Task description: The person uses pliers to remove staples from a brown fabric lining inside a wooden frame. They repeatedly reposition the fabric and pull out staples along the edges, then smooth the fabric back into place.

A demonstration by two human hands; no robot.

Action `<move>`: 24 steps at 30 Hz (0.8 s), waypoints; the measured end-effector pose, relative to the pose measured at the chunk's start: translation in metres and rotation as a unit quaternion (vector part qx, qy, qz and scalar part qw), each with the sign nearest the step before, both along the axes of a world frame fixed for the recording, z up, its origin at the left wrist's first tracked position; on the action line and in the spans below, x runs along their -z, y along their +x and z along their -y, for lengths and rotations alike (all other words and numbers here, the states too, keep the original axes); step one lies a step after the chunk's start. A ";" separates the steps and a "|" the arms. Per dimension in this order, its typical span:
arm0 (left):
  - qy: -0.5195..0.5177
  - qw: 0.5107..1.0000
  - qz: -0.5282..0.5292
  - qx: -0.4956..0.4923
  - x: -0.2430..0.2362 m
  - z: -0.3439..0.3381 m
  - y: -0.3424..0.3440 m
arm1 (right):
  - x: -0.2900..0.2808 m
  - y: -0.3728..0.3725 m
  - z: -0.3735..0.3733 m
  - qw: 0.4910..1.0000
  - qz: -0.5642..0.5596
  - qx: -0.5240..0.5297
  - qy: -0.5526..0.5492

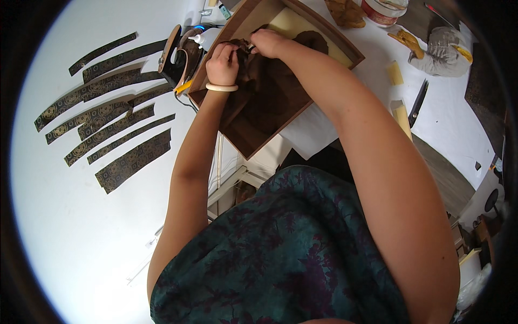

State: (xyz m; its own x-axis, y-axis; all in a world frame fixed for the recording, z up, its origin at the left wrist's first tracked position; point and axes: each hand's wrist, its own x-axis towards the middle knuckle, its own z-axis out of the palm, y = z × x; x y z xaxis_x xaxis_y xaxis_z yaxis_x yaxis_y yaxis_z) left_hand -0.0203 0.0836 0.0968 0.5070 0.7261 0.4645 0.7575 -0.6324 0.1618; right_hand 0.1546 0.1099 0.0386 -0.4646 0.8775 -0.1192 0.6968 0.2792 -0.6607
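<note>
Work centred on the box, brown-walled, set askew at the far middle, one corner toward the body. Inside: dark brown cloth, smoother over the near part, bunched at the far left; pale yellow padding bare toward the far side.

Left hand: narrow, fingers bent over the bunched cloth, apparently gripping. Pale bangle at the wrist. Right hand: narrow, just beside the left, fingertips down at the cloth; cannot tell whether pinching cloth alone or something small in it.

Step in hand, as judged: working the cloth by its bunched part, near the box's left wall. For the next move: would call for close fingertip control, with one hand steadying while the other adjusts, and care against pulling the smoother part into creases.

Within reach, just left of the box: white nozzle bottle. Farther left, on the white surface: dark patterned strips, roughly in a fan. To the right: black scissors, apart from the box, and grey-and-yellow gloves beyond. At the far right, white-and-red tub.
</note>
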 end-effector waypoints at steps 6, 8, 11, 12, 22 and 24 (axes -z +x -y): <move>0.003 1.000 0.004 -0.001 -0.006 0.001 0.003 | 0.011 -0.002 -0.003 0.999 -0.003 -0.014 0.039; -0.018 1.000 0.003 -0.009 -0.011 0.003 0.002 | 0.013 -0.001 -0.005 0.999 0.001 -0.020 0.042; -0.029 0.999 -0.006 -0.018 -0.016 0.008 -0.005 | 0.009 0.004 -0.005 0.999 0.009 -0.036 0.036; -0.029 0.999 -0.010 -0.019 -0.017 0.008 -0.006 | 0.008 0.005 -0.005 0.999 0.015 -0.041 0.033; 0.013 1.000 -0.002 0.002 -0.014 0.003 -0.002 | 0.012 -0.017 0.001 0.999 -0.004 -0.028 0.029; 0.020 1.000 0.000 0.007 -0.014 0.003 -0.002 | 0.010 -0.016 0.001 0.999 0.012 -0.046 0.019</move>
